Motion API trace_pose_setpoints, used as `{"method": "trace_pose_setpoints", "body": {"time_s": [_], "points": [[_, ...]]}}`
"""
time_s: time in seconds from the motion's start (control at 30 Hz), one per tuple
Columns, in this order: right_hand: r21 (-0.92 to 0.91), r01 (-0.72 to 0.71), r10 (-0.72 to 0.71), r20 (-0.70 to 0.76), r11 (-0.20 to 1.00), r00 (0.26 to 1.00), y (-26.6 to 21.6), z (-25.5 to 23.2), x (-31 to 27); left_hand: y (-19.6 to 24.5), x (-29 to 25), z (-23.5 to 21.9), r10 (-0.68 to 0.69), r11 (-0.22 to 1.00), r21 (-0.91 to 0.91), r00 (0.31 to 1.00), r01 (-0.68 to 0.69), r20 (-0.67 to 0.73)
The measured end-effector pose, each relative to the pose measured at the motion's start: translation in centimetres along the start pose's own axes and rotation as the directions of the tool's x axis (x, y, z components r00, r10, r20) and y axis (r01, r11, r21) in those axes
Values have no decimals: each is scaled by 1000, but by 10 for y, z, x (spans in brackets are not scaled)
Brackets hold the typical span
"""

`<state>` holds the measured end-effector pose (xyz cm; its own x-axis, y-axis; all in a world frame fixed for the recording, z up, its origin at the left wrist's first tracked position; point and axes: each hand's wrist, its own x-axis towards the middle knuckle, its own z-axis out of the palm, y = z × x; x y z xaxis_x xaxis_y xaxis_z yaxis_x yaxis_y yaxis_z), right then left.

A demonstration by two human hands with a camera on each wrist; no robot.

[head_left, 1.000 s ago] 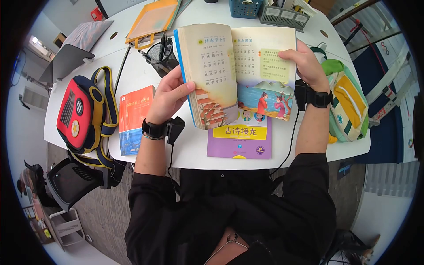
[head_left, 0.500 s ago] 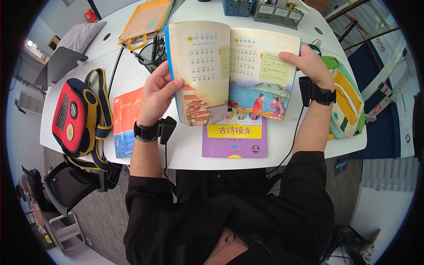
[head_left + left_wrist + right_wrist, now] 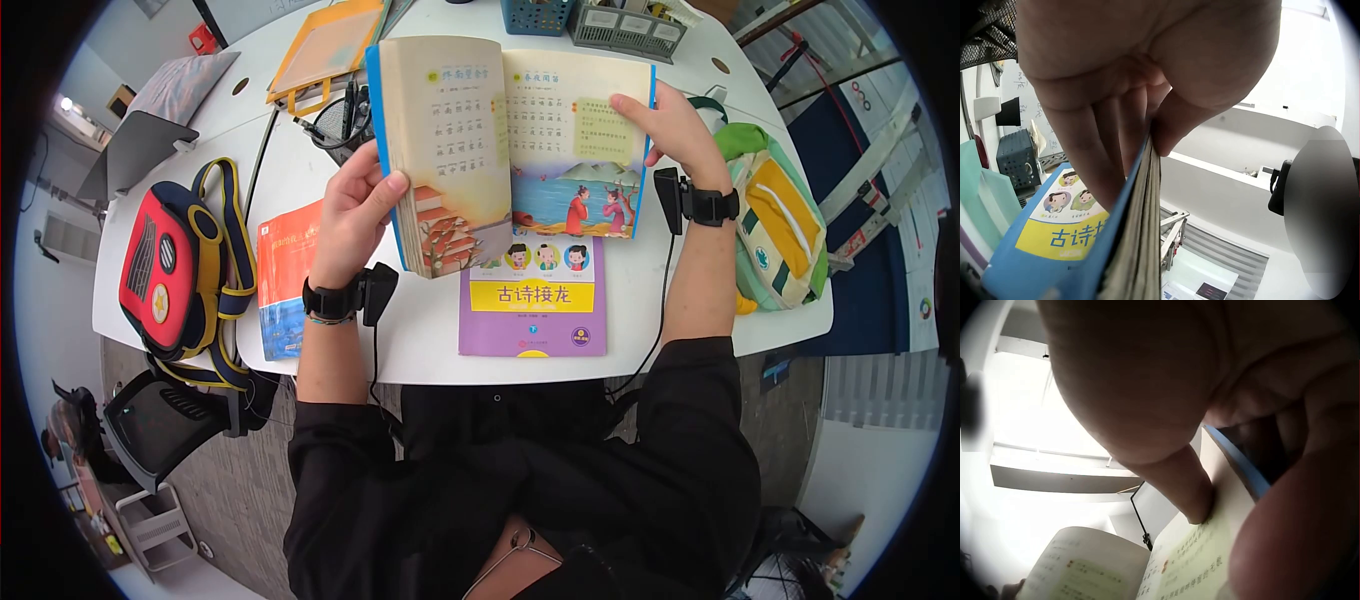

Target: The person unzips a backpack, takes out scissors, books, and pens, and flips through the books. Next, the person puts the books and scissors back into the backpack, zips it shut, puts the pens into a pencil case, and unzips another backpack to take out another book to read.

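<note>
Indoors, white table, greyish floor, open book (held aloft)

Book — matt paper inside; tabletop — smooth; pen holder, mesh, perhaps metal.

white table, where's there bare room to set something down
White table: bare between the purple book and left forearm, and at back right between the grey basket and green bag. Crowded: left side, with the red backpack and orange-blue book, and the middle, under the open book.

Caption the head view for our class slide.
Left hand and right hand hold an open book above a purple book.
</note>
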<state>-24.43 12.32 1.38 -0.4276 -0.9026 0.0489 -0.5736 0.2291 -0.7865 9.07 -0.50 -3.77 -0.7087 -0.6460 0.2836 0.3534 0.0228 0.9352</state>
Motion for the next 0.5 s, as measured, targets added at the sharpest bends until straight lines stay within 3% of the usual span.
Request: {"method": "trace_pose_setpoints", "body": {"time_s": [0.1,0.23,0.37,0.43,0.5], "points": [[120,-10,12,-12,993,1000,1,0,0,-1,0,-1,-63,989,-130,998,64,7],[288,8,-11,11,957,1000,-10,-4,-8,0,1,-1,-50,997,-63,999,49,-21],[282,-9,-6,50,959,999,0,-12,-6,0,1,-1,-51,997,-54,998,49,-37],[473,40,-86,75,880,993,3,-13,-8,-1,1,-1,-49,998,-40,998,48,-28],[394,88,-120,59,915,991,-2,-11,-11,0,2,2,-42,998,-43,997,39,-69]]}}
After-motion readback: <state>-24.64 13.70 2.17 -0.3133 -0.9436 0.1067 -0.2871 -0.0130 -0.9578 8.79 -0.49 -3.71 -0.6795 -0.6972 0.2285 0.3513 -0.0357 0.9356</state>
